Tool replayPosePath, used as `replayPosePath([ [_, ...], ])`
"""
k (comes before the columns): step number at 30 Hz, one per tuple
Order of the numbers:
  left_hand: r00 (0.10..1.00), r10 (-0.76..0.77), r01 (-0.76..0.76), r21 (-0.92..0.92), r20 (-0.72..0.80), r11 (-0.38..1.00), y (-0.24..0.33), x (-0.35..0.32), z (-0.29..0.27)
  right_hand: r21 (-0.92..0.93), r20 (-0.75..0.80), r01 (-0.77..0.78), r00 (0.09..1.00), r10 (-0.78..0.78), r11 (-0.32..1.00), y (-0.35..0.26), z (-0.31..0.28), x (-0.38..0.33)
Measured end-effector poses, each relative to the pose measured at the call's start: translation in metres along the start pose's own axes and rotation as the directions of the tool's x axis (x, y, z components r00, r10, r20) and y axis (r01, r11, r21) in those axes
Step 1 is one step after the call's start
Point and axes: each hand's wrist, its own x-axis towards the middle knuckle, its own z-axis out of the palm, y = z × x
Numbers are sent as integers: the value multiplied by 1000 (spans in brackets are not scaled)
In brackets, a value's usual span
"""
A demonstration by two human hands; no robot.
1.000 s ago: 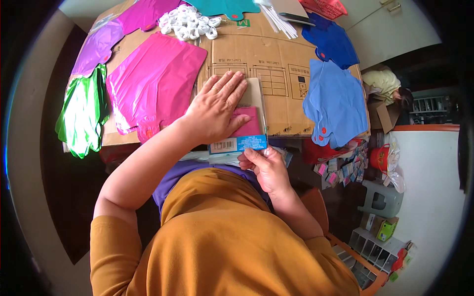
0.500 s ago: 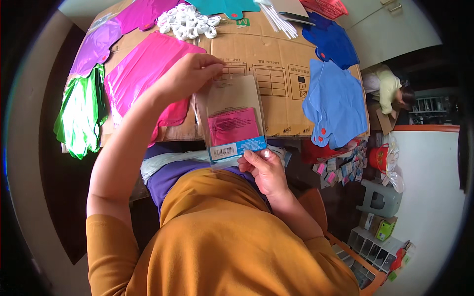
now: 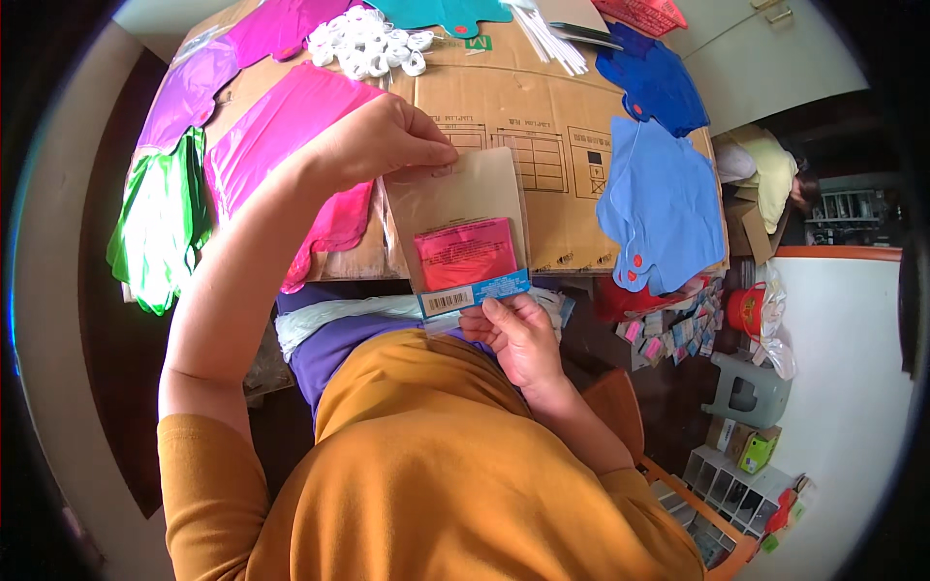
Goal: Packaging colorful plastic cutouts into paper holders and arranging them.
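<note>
A clear plastic packet [image 3: 460, 198] hangs tilted over the table's near edge. Inside it lie a beige card and a folded bright pink piece [image 3: 470, 255]; a blue strip with a barcode crosses its lower end. My right hand [image 3: 523, 337] pinches that lower end between thumb and fingers. At the upper end my left hand [image 3: 392, 140] is closed, thumb against fingers, on the packet's top edge. Just beyond the left hand lies a shiny pink foil sheet [image 3: 281, 126], partly covered by my wrist.
Flattened cardboard [image 3: 562, 97] covers the table. Around it lie green foil [image 3: 155, 232], light blue foil [image 3: 664, 208], dark blue foil [image 3: 664, 92], white ribbon rolls [image 3: 363, 44], white sticks [image 3: 547, 39] and a red basket [image 3: 644, 15]. Another person [image 3: 770, 179] bends over a box at right.
My left hand has moved slightly right and down to the packet's top. The packet has tilted and shifted a little right. The person at right has shifted slightly.
</note>
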Motion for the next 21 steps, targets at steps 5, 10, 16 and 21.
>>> replayPosePath([
  [5, 998, 28, -34, -107, -51, 994, 3, -1, 6, -17, -10, 5, 1000, -6, 1000, -2, 4, -1],
  [10, 992, -75, 81, 55, -98, 995, -4, 0, -1, -82, -41, 88, 995, -92, 993, 2, -1, 0],
  [16, 992, -55, 43, -107, -115, 993, -12, 1, 3, -88, -68, 128, 989, -134, 988, 7, 2, 1],
  [21, 996, 1, -16, -163, -91, 986, -24, 2, 4, 4, -69, 105, 992, -104, 994, 2, 10, 2],
])
